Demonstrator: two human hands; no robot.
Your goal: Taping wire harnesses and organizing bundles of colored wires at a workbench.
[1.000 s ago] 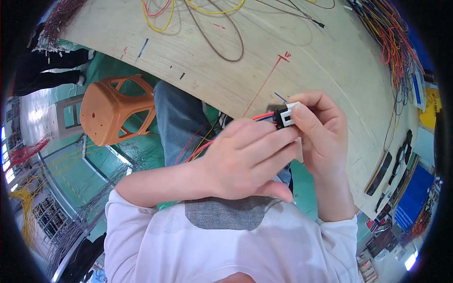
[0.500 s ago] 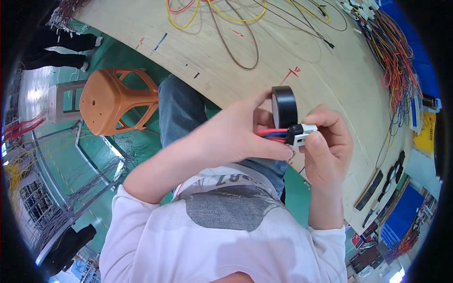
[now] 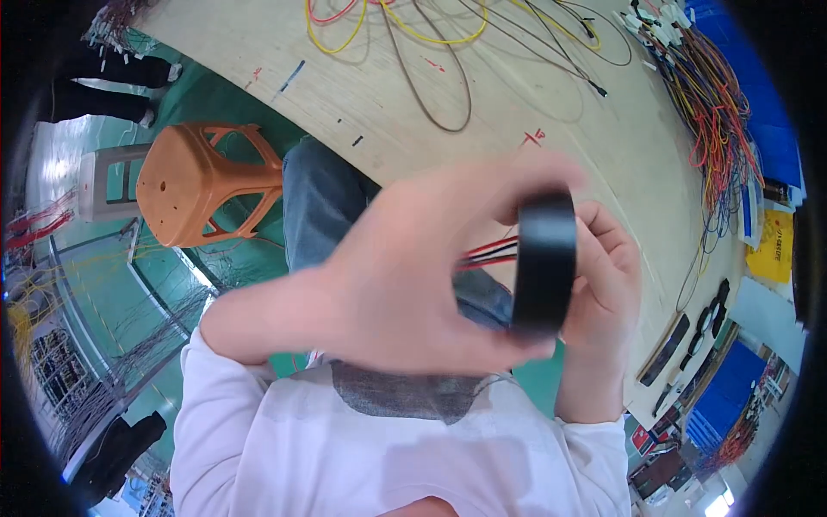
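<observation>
Head view: spanning a black tape roll (image 3: 545, 267) with the left hand (image 3: 396, 267), spreading fingers and thumb to its upper and lower edges, near the edge of the table (image 3: 379, 103). Curling the right hand (image 3: 610, 280) just behind the roll, hiding its fingertips; being unable to tell any pinch there. Possibly risking a dropped roll, through gripping only at the edges; perhaps also risking snagged red, black and white wires (image 3: 493, 252), through crowding and covering them. Looking glossy, broad and ring-shaped, standing on edge, blurring slightly.
</observation>
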